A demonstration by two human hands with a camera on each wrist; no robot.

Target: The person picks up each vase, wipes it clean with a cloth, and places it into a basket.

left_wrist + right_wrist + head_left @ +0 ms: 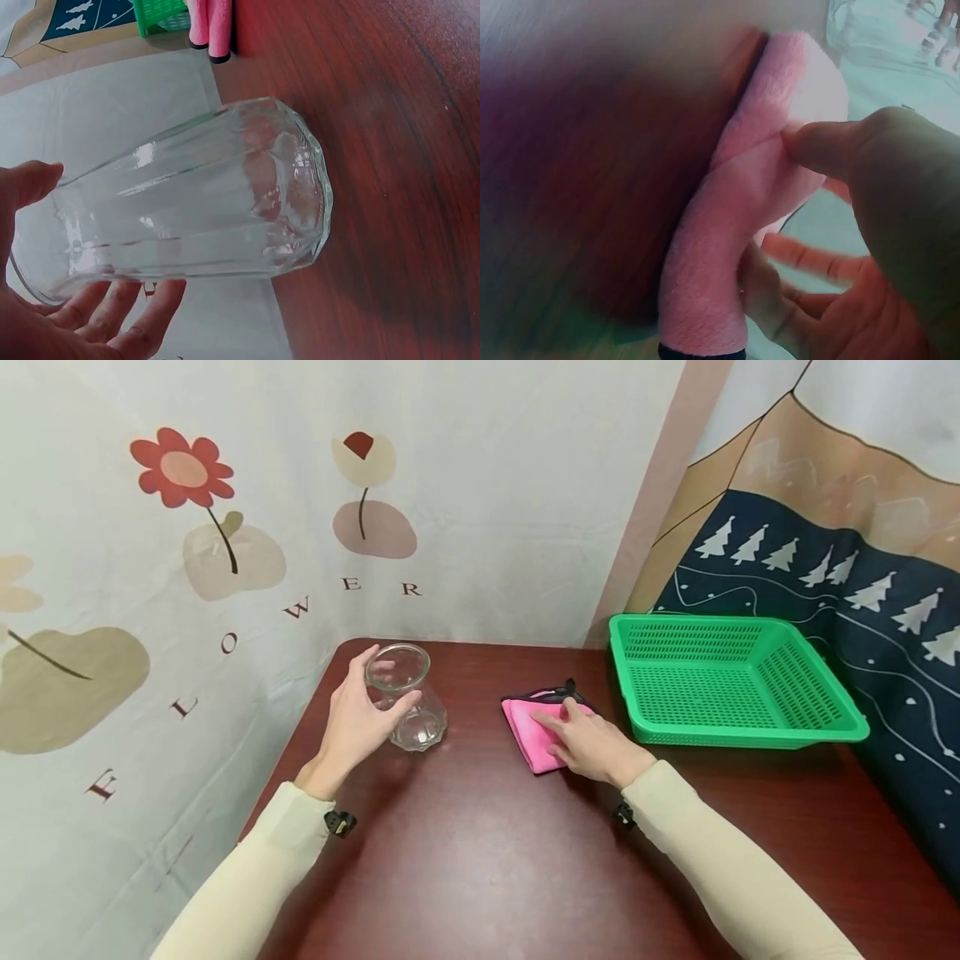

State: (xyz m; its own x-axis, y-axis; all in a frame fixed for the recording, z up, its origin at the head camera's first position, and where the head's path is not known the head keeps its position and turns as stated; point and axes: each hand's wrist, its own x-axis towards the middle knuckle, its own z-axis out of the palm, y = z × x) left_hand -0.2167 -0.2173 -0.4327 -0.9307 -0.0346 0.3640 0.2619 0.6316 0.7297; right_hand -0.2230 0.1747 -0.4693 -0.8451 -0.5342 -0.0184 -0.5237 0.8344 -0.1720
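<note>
1. Pink cloth (528,737) lies folded on the dark red table (465,868), between the glass jar (420,728) and the green basket (738,737); the right hand covers part of it, so its full outline is hidden.
2. The right hand (596,747) touches the cloth with thumb and fingers spread and bent. In the right wrist view the thumb tip presses one face near a crease while other fingers reach the fold's edge; whether they pinch it, I cannot tell.
3. Along the cloth's far edge runs a dark trim (551,695) with a small dark piece sticking up, too small to identify.
4. The left hand (358,714) grips the jar near its neck, thumb on one side and fingers on the other. Some fingertips show only through the glass.
5. The jar is clear, which makes its walls hard to trace; its faceted base is over the table, but contact there cannot be made out. The left wrist view cuts off part of its rim.
6. That view's top edge crops the cloth and basket. The right wrist view is dim and blurred, with clear glass hazy in its upper corner.
7. Both pale sleeves (738,868) run out of the head view's bottom edge.
</note>
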